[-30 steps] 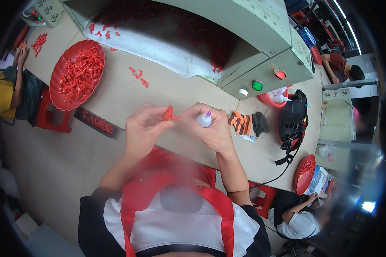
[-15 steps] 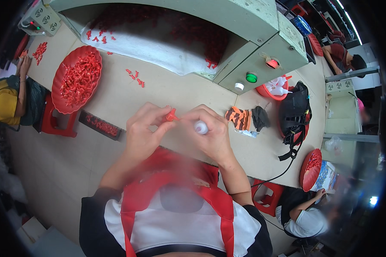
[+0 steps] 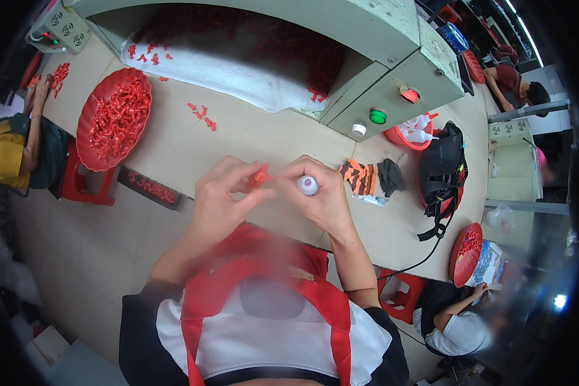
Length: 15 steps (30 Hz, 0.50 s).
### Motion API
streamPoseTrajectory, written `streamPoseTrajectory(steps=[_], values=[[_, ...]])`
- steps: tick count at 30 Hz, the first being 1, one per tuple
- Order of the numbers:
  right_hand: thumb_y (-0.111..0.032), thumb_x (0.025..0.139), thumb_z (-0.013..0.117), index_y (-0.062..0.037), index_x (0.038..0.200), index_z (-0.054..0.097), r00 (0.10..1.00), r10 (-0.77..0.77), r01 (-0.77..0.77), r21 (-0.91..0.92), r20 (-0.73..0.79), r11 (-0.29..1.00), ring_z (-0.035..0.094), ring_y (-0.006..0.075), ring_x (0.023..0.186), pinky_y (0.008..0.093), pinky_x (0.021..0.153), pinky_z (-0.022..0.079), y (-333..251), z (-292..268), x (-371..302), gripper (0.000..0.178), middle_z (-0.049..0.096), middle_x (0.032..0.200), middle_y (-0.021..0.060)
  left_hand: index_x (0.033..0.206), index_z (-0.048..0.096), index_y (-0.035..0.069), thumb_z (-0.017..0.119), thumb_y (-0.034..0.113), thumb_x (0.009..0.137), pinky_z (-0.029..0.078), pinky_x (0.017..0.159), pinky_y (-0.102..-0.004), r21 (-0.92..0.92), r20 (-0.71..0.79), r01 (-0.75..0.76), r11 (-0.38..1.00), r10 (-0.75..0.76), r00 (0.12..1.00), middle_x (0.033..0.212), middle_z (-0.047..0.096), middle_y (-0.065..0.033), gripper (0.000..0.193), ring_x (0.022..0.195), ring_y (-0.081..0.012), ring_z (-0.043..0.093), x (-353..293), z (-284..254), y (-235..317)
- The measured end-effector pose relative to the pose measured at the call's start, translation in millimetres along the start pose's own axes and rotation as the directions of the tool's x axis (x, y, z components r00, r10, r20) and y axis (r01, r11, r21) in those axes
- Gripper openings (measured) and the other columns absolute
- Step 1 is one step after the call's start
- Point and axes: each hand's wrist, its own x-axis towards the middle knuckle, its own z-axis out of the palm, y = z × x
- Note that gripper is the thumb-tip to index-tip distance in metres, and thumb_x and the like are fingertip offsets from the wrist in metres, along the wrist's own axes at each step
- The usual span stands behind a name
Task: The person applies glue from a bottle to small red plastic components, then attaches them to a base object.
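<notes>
Between the thumb and fingers of my left hand (image 3: 217, 193) is a small red plastic piece (image 3: 258, 176), held above the near edge of the table. My right hand (image 3: 328, 204) is closed around a small white squeeze bottle (image 3: 307, 186), its round end facing up toward me. The bottle's other end points at the red piece, but blur hides whether they touch. Beyond my hands, several similar loose red pieces (image 3: 202, 116) lie on the table. A scalloped red tray (image 3: 83, 147) heaped with such pieces stands to the left.
A pale green machine (image 3: 367, 106) with a white-lined opening holds more red pieces. A dark narrow box (image 3: 130, 183) sits at the left table edge. On the right are striped cloth (image 3: 360, 177), a black bag (image 3: 445, 167) and a red basket of bottles (image 3: 402, 138). Other people work left and right.
My left thumb has slid lower and the red piece has tilted in my fingers. The bottle in my right hand has shifted slightly to the right and farther from me.
</notes>
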Motion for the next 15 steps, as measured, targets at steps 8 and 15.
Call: streamPoseTrajectory(steps=[8, 15], values=[[-0.001, 0.075, 0.065, -0.0008, 0.076, 0.061, 0.934, 0.285, -0.341, 0.304, 0.214, 0.890, 0.052, 0.0058, 0.062, 0.0201, 0.055, 0.041, -2.4, -8.2, 5.8, 0.004, 0.060, 0.072, 0.0008, 0.100, 0.062, -0.003, 0.068, -0.002, 0.073, 0.054, 0.070, -0.0248, -0.226, 0.070, 0.073, 0.971, -0.058, 0.996, 0.087, 0.057, -0.0082, 0.028, 0.078, -0.0138, 0.060, -0.4, -0.7, -7.4], [-0.005, 0.073, 0.068, -0.0018, 0.075, 0.061, 0.908, 0.368, -0.413, 0.270, 0.202, 0.870, 0.053, 0.0061, 0.057, 0.0203, 0.050, 0.042, -6.6, -1.9, 8.3, 0.008, 0.060, 0.069, 0.0014, 0.104, 0.058, -0.005, 0.062, 0.008, 0.079, 0.052, 0.072, -0.0261, -0.633, 0.411, 0.428, 0.645, -0.189, 0.892, 0.095, 0.059, -0.0120, 0.029, 0.084, -0.0179, 0.059, 1.8, -5.0, -39.8]])
